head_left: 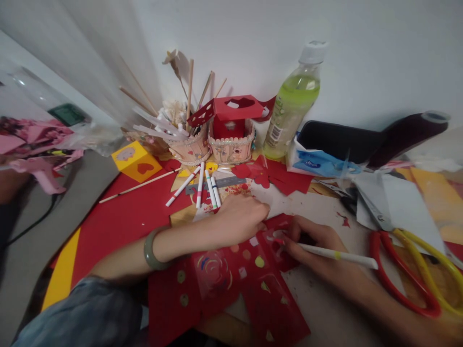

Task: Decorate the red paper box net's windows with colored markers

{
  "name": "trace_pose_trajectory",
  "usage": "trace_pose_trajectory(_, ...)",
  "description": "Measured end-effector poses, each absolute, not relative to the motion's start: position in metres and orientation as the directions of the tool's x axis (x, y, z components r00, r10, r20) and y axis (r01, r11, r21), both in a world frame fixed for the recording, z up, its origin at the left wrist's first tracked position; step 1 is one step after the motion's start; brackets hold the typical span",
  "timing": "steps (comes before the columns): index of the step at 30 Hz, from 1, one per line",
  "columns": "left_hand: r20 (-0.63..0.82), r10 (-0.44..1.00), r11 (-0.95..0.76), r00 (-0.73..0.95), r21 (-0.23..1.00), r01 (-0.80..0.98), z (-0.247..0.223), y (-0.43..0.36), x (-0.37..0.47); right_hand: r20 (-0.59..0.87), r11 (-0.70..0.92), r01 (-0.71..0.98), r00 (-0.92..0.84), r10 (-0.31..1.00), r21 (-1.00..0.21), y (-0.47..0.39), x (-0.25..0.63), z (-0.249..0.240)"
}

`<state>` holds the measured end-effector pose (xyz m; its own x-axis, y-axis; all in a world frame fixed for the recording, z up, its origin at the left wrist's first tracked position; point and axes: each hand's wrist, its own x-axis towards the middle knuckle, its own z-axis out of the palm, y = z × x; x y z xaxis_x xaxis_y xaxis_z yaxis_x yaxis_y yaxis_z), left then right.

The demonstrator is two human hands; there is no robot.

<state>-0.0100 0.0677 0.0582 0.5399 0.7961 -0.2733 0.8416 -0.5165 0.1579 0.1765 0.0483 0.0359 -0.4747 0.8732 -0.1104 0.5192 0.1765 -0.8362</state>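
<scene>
In the head view my right hand grips a white marker with a yellow band, its far end pointing right and its writing end low over the paper. Under it lies a red paper cutout, cross-like in outline, with a drawn swirl and several small coloured paper bits on it. My left hand, wrist in a green bangle, rests on the cutout's upper edge with its fingers curled against it; the fingertips are partly hidden. Several white markers lie just beyond that hand.
Large scissors lie at right, near my right forearm. Behind stand a green drink bottle, a tissue pack and decorated baskets. A yellow box, a wooden stick and a pink glue gun are at left.
</scene>
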Motion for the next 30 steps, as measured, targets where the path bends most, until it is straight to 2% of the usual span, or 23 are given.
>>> trace_pose_trajectory(3, -0.196, 0.819, -0.503, 0.539, 0.206, 0.839, 0.06, 0.068, -0.011, -0.003, 0.136, 0.404, -0.325, 0.946, -0.904, 0.051, 0.183, 0.037)
trace_pose_trajectory(6, -0.113, 0.823, -0.475, 0.557, 0.401, 0.783, 0.065, 0.067, -0.01, 0.103, 0.136, 0.286, -0.128, 0.986, -0.949, 0.05, 0.191, 0.039)
trace_pose_trajectory(8, -0.123, 0.803, -0.442, 0.583, 0.533, 0.722, 0.071, 0.064, -0.009, 0.151, 0.163, 0.25, -0.065, 0.986, -0.954, 0.046, 0.196, 0.045)
trace_pose_trajectory(11, -0.14, 0.783, -0.393, 0.606, 0.644, 0.656, 0.079, 0.058, -0.005, 0.207, 0.238, 0.265, -0.14, 0.968, -0.934, 0.036, 0.199, 0.062)
trace_pose_trajectory(15, -0.126, 0.775, -0.372, 0.619, 0.701, 0.608, 0.081, 0.051, -0.003, 0.149, 0.282, 0.383, -0.341, 0.928, -0.879, 0.028, 0.197, 0.082)
trace_pose_trajectory(20, -0.101, 0.764, -0.364, 0.637, 0.748, 0.555, 0.08, 0.049, -0.004, 0.201, 0.356, 0.44, -0.36, 0.911, -0.824, 0.029, 0.193, 0.081)
trace_pose_trajectory(24, -0.132, 0.75, -0.343, 0.648, 0.761, 0.551, 0.082, 0.049, -0.005, 0.179, 0.366, 0.479, -0.392, 0.903, -0.798, 0.03, 0.192, 0.081)
trace_pose_trajectory(30, -0.145, 0.712, -0.373, 0.688, 0.751, 0.544, 0.077, 0.047, -0.004, 0.168, 0.371, 0.357, -0.488, 0.857, -0.857, 0.033, 0.183, 0.085)
